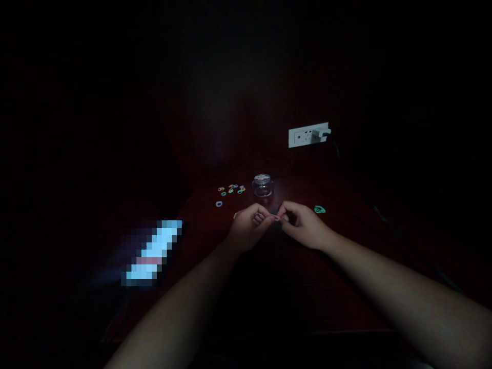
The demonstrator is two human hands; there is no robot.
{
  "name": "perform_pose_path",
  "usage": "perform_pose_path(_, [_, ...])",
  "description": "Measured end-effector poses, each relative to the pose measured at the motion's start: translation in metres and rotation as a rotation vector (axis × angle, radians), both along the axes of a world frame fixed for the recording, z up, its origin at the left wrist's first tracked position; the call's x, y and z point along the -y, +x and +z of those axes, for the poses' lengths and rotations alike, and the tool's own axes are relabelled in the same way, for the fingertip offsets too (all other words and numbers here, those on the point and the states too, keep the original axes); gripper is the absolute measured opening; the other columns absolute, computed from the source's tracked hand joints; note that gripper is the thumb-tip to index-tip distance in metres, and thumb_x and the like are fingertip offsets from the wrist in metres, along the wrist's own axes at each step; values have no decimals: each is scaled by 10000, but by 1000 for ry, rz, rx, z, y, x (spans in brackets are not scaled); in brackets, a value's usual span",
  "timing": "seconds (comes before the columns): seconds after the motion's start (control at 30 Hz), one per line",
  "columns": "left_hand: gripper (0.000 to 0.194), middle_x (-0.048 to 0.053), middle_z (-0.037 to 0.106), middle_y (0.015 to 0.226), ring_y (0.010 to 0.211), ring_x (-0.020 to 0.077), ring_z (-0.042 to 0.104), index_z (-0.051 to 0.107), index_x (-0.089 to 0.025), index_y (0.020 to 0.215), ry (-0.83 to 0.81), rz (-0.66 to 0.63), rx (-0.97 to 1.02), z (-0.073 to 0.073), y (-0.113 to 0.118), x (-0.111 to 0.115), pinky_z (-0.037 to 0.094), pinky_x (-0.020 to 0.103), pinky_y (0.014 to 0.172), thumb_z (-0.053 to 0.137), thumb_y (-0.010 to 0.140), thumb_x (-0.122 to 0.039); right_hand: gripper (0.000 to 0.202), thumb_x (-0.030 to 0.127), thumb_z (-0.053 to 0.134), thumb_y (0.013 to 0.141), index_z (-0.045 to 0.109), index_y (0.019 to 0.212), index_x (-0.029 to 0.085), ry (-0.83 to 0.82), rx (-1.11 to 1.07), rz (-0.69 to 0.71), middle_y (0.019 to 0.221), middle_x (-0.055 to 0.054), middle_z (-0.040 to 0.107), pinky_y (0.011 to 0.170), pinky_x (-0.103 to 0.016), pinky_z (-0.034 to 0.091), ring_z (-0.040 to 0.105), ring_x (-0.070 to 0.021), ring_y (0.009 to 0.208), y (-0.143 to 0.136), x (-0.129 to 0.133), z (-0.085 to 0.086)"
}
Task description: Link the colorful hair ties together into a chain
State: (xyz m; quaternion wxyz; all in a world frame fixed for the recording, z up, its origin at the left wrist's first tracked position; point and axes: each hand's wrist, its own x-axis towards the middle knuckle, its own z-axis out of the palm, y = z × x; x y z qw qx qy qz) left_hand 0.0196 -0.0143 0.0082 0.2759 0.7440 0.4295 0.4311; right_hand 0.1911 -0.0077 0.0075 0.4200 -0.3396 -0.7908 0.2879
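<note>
My left hand [249,225] and my right hand [306,224] meet above the table, thumbs and forefingers pinched. Between their fingertips is a small pale pink hair tie [275,218], partly hidden by the fingers. Just behind my hands stands a small clear jar [263,188] with its lid on. Left of the jar lie several small coloured hair ties, among them a purple one [219,204] and a green one [223,194]. A yellow bit [234,216] peeks out beside my left hand. Green hair ties [319,209] lie together to the right of my right hand.
The dark reddish table [307,302] is dimly lit. At the left is a glowing, pixelated screen [154,253]. On the wall behind, a white socket plate [302,136] holds a plug [321,132]. A dark cable [400,233] runs along the right side.
</note>
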Motion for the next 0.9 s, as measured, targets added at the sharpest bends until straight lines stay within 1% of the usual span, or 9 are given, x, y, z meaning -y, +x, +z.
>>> perform_pose_path(0.13, [168,-8,565,640,549,78,491,557,-149,767,18,-10,8,-1,0,-1,391,188,506,565,767,-317,50,148,517,720,526,767,158,-4,-8,6,579,31,454,485,-208,327,403,-89,525,0,1,2])
perform_pose_path(0.23, [155,2,575,658,572,86,503,571,-148,790,28,-28,-11,-3,-1,-3,407,199,524,558,772,-302,33,184,521,745,532,760,157,-1,-1,7,594,22,462,493,-214,335,403,-92,534,0,1,2])
perform_pose_path(0.37, [155,3,571,654,560,82,494,572,-147,782,20,-35,-17,-4,0,-3,399,194,513,556,770,-301,56,203,513,760,534,734,158,38,17,-43,590,18,463,498,-220,335,411,-99,539,1,0,2])
perform_pose_path(0.53, [164,-13,539,618,529,66,451,568,-143,760,-10,-49,-22,-3,0,-1,366,177,490,552,771,-306,50,192,508,755,530,725,159,60,21,-80,585,17,465,510,-225,336,418,-104,548,3,0,3])
perform_pose_path(0.7, [159,-19,527,607,523,65,442,569,-146,764,-15,-58,-16,-3,-1,-1,361,174,486,552,770,-304,49,189,508,746,528,711,162,62,18,-101,583,18,463,504,-224,330,415,-104,544,3,0,4])
perform_pose_path(0.9, [151,-23,523,598,512,59,428,569,-141,765,-23,-49,-37,-5,-2,-3,352,169,482,541,775,-289,25,175,508,739,521,722,161,25,-10,-105,573,30,433,486,-219,318,391,-93,514,3,-3,0])
